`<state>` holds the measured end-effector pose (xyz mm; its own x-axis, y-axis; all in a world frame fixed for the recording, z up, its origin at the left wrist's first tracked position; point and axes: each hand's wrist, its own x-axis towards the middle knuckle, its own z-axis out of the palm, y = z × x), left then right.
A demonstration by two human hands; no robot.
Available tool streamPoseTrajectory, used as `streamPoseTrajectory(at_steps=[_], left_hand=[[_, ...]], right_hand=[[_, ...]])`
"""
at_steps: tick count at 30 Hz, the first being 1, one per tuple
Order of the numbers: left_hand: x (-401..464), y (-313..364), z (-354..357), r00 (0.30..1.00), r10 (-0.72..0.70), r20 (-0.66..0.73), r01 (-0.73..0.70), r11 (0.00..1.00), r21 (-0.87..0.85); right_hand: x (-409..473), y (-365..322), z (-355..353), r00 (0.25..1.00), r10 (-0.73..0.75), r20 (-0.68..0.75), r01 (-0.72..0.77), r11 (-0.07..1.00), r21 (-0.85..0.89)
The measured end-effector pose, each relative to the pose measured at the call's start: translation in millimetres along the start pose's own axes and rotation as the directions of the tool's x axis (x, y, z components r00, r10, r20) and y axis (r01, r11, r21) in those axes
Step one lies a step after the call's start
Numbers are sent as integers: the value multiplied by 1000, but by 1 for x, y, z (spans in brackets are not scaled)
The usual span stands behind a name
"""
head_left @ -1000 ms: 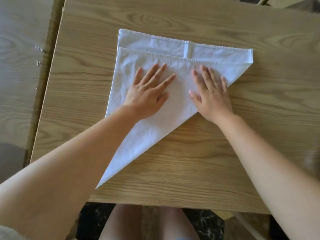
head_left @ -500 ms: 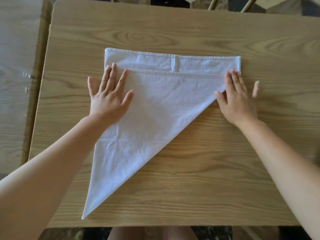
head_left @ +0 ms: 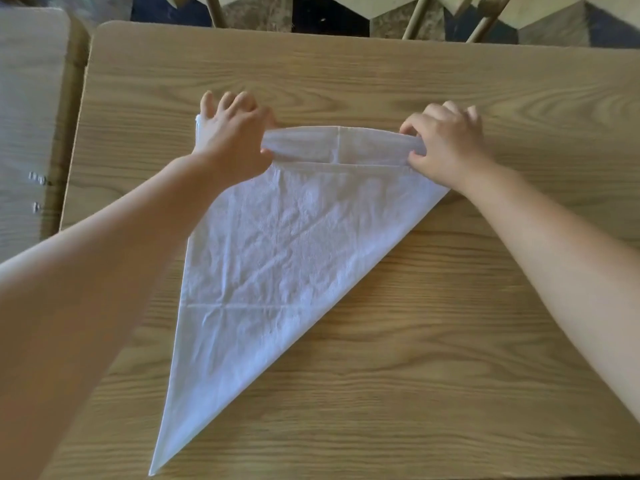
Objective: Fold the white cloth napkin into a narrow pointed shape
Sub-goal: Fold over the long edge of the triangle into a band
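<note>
One wood-grain table (head_left: 450, 341) fills most of the view, and the edge of a second, paler table (head_left: 27, 116) sits just beside it on the left. Past the far edge, a few slanted wooden chair legs (head_left: 414, 19) stand on a patterned floor (head_left: 571, 26).

One white cloth napkin (head_left: 263, 265) lies flat on the nearer table, roughly in its middle. It is folded into a long triangle: the wide end lies at the far side, the left edge runs almost straight toward the viewer, the right edge slants inward, and the sharp tip (head_left: 154, 469) rests near the table's near edge. The cloth is creased and wrinkled, with one straight fold line crossing its lower part. Along the far side a band of the napkin (head_left: 337, 145) is raised off the surface and curled toward the viewer, a seam showing at its middle.

Two bare forearms reach in from the near corners. The left hand (head_left: 232, 140) is curled over the left end of the raised band, fingers bent, pinching the cloth. The right hand (head_left: 446, 143) closes on the right end likewise, thumb and fingers gripping the rolled edge, knuckles up.
</note>
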<state>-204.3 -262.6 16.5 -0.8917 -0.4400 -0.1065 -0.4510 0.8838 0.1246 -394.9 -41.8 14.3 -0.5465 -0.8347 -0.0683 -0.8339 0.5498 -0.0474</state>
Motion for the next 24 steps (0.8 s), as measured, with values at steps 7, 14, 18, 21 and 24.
streamPoseTrajectory(at_steps=[7, 14, 18, 21, 24], left_hand=[[-21, -6, -9, 947, 214, -240, -227, 973, -32], [-56, -20, 7, 903, 343, -260, -369, 927, -61], [-74, -28, 27, 903, 294, -315, -328, 943, -60], [-86, -32, 37, 896, 217, -387, -254, 966, -47], [-94, -30, 37, 892, 197, -408, -229, 973, -30]], right_hand=[[-17, 14, 0, 941, -208, -267, 179, 975, -129], [-68, 40, 21, 869, -368, -330, 294, 922, -253], [-79, 46, 29, 878, -375, -297, 341, 926, -162], [-81, 44, 29, 897, -329, -296, 303, 944, -133], [-87, 37, 25, 924, -187, -334, 160, 981, -107]])
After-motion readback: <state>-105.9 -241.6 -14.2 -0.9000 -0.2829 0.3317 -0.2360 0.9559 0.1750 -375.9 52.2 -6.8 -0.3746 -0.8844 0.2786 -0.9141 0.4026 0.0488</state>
